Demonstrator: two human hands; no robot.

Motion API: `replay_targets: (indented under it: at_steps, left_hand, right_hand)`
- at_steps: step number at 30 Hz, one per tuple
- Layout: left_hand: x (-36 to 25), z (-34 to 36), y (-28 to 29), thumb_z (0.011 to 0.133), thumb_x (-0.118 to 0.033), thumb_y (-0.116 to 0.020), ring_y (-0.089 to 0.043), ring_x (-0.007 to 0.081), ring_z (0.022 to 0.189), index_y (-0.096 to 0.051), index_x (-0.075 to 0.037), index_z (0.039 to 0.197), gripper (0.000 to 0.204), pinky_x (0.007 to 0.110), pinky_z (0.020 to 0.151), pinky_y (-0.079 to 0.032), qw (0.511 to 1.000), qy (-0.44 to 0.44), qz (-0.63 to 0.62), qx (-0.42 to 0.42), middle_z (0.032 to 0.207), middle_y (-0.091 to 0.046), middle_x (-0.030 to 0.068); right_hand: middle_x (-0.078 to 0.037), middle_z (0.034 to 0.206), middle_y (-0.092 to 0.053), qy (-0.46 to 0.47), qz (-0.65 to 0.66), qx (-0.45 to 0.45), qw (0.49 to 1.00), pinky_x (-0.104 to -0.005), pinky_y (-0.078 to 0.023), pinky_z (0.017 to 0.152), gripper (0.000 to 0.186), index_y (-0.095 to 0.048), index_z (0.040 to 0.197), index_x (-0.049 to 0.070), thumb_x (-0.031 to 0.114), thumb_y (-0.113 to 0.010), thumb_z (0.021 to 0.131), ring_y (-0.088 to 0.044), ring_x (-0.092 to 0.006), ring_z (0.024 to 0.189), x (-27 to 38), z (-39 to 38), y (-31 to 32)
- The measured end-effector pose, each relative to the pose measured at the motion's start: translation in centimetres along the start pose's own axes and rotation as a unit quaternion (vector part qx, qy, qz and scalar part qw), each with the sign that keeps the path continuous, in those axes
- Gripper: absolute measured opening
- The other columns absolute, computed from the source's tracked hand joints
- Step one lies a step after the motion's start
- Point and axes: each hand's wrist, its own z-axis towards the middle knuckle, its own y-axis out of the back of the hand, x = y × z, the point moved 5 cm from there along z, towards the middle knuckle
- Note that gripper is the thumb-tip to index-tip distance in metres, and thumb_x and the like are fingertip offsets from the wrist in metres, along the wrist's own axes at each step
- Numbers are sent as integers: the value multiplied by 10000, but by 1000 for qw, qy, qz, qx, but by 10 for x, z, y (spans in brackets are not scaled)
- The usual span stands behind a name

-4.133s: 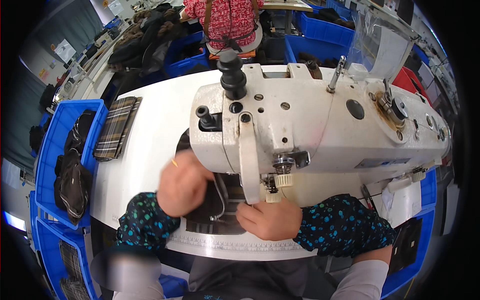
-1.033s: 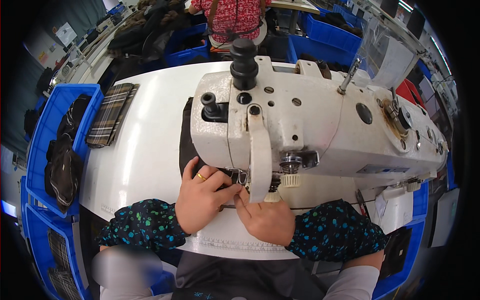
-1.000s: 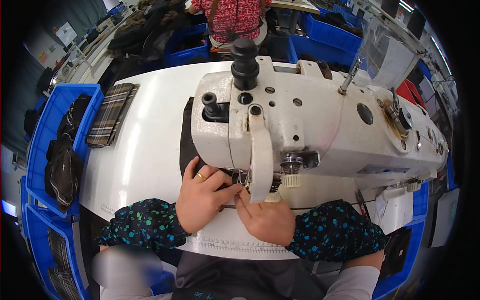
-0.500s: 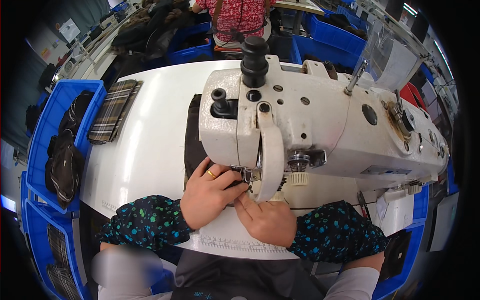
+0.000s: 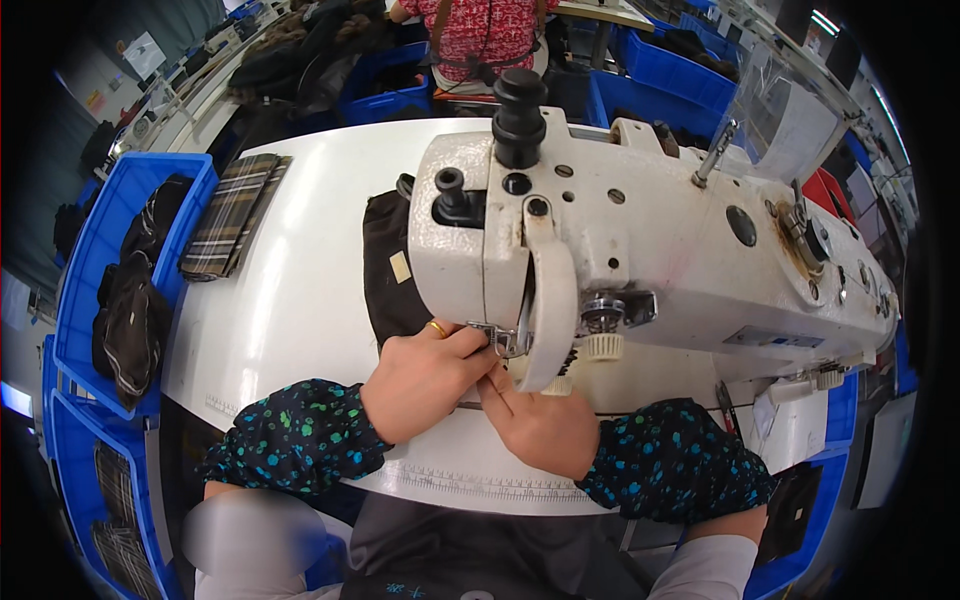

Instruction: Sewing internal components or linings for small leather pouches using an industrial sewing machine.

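Observation:
A white sewing machine (image 5: 590, 220) stands over the pale table. Dark brown fabric (image 5: 390, 295) with a small cream label (image 5: 400, 266) lies to the left of its head and runs under my left hand (image 5: 425, 382). That hand, with a ring on it, has its fingers bent and pressed together on the fabric beside the metal presser foot (image 5: 500, 338). My right hand (image 5: 545, 430) comes in from the other side, its fingers close together and their tips meeting the left fingertips just in front of the foot. The hands and machine head hide most of the fabric at the needle.
A folded plaid cloth (image 5: 232, 215) lies at the table's left edge, beside a blue bin (image 5: 80, 300) holding dark pieces. A printed ruler strip (image 5: 480, 483) runs along the front edge. Dark tweezers (image 5: 727, 408) lie at right. A person in red (image 5: 480, 40) sits beyond the table.
The brown fabric shows more beside the machine head, its label now uncovered. My left fingers have drawn in and bent more near the foot. The whole view has shifted slightly.

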Motion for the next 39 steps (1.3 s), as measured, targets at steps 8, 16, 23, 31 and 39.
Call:
replay_targets:
  at_steps: [8, 16, 23, 31, 39]
  left_hand:
    - [-2, 5, 0, 786, -143, -659, -633, 199, 984, -716, -102, 1081, 303, 317, 589, -543, 998, 49, 43, 22, 1018, -657, -20]
    - [-4, 1, 17, 732, -157, -713, -636, 228, 953, -699, -85, 1093, 369, 338, 739, -538, 997, 1, 75, 2, 999, -650, 25]
    - [7, 2, 12, 699, -141, -742, -640, 243, 959, -700, -112, 1112, 416, 355, 701, -549, 995, 82, -15, 50, 989, -643, 33]
    - [5, -1, 7, 708, -150, -720, -620, 254, 933, -710, -118, 1105, 398, 368, 722, -535, 999, 24, 20, 26, 1009, -617, 35]
    - [0, 1, 1, 754, -148, -661, -600, 246, 959, -709, -95, 1088, 342, 363, 779, -517, 1000, 14, 9, 12, 1039, -596, 42]
  right_hand:
    - [-59, 1036, -683, -60, -38, 9, 997, -305, -533, 658, 254, -701, 1066, 64, 100, -609, 832, -666, -212, 918, -9, -5, -19]
    - [-57, 1053, -675, -49, -75, 22, 996, -296, -526, 689, 204, -697, 1049, 68, 120, -618, 869, -656, -218, 945, -9, -11, -31]
    - [-65, 1108, -694, -32, 10, -25, 999, -313, -542, 720, 283, -704, 1106, 81, 132, -638, 835, -660, -233, 973, -8, -5, -6]
    - [-58, 1164, -678, -46, 79, 37, 995, -357, -560, 719, 322, -701, 1138, 93, 117, -603, 832, -668, -242, 975, -8, 3, -9]
    - [-53, 1145, -676, -37, 90, 60, 993, -354, -560, 711, 315, -701, 1136, 100, 118, -597, 840, -667, -235, 981, -8, 1, -13]
